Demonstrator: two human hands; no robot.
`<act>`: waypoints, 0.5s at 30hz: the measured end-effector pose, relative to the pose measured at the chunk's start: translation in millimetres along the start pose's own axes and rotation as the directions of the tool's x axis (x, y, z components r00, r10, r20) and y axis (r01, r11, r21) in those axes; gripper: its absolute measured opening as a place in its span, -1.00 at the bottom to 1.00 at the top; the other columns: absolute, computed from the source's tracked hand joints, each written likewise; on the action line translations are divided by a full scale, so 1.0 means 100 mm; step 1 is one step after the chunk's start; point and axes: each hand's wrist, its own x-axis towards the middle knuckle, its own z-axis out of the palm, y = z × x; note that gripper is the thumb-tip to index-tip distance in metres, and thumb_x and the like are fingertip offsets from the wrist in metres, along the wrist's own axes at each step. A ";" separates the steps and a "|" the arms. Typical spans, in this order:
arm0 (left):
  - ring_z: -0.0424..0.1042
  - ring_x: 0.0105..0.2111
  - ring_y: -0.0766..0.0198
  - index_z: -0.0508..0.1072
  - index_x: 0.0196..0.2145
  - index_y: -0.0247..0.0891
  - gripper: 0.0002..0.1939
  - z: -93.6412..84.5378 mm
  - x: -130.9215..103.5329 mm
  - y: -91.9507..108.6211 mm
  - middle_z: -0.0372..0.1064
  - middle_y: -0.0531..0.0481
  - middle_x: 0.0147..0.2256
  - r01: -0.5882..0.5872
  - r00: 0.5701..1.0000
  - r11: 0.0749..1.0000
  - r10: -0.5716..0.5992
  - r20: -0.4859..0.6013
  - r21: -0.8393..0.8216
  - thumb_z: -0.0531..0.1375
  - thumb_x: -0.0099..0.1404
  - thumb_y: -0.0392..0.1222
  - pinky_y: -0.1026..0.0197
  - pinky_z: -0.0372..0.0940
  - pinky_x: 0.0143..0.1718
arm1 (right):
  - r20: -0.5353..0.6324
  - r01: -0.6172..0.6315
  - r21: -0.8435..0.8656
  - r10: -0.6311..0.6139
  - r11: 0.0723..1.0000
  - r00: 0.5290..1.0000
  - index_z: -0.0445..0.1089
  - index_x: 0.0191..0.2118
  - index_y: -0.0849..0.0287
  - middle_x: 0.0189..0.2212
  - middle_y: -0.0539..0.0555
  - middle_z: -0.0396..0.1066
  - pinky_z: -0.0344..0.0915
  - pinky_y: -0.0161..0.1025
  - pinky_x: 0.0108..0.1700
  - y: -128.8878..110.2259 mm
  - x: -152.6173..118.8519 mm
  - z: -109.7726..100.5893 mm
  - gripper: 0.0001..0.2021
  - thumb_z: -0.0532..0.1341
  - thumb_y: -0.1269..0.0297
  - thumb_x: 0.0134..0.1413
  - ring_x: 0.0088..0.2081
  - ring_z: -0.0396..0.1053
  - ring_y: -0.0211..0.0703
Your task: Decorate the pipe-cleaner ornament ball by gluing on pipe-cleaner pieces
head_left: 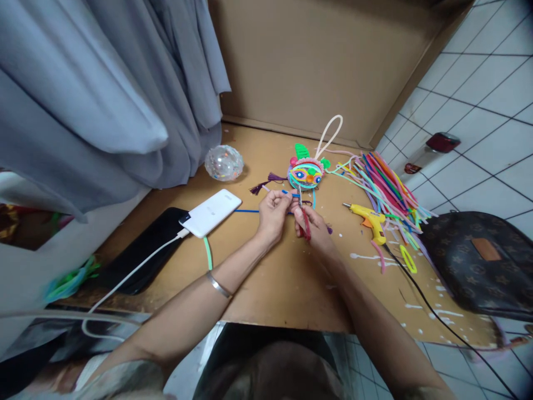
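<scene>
Pinched in my left hand is a blue pipe cleaner, its short end reaching right. My right hand grips red-handled scissors, with the blades pointing away from me beside that blue end. Whether the blades touch it, I cannot tell. Just beyond both hands sits a colourful lion-head ornament with eyes, green tufts and a pale loop on top. Dark purple tassels lie at its left. Another blue length runs along the table left of my left hand.
A yellow glue gun and a bundle of coloured pipe cleaners lie at right, near a brown patterned bag. At left are a white power bank with a cable, a black phone-like slab and a clear ball.
</scene>
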 end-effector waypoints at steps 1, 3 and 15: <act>0.54 -0.36 0.32 0.30 -0.45 -0.22 -0.57 0.00 -0.01 0.00 0.60 -0.02 -0.27 -0.008 1.000 1.000 0.008 0.004 0.005 0.47 0.05 -0.01 0.18 0.46 -0.18 | -0.007 0.013 -0.005 -0.013 1.000 1.000 0.38 -0.23 0.09 -0.58 -0.13 0.21 0.15 -0.29 -0.46 0.01 0.00 0.00 -0.42 0.22 -0.40 -0.02 -0.54 0.17 -0.29; 0.53 -0.38 0.33 0.31 -0.45 -0.22 -0.58 0.00 -0.01 -0.01 0.60 -0.01 -0.29 -0.021 1.000 1.000 0.021 0.006 0.016 0.47 0.05 0.00 0.19 0.45 -0.18 | -0.022 0.038 -0.012 -0.038 0.999 0.999 0.38 -0.24 0.08 -0.58 -0.13 0.22 0.17 -0.28 -0.43 0.03 0.01 0.00 -0.45 0.23 -0.36 0.00 -0.52 0.19 -0.27; 0.54 -0.38 0.32 0.32 -0.45 -0.23 -0.56 0.01 -0.03 -0.04 0.61 -0.04 -0.29 -0.047 0.999 0.999 0.047 0.007 0.017 0.48 0.02 0.02 0.22 0.42 -0.22 | -0.073 0.064 -0.011 -0.065 0.998 0.995 0.45 -0.20 0.08 -0.61 -0.13 0.20 0.24 -0.28 -0.38 0.04 -0.01 0.02 -0.48 0.25 -0.32 0.02 -0.51 0.22 -0.25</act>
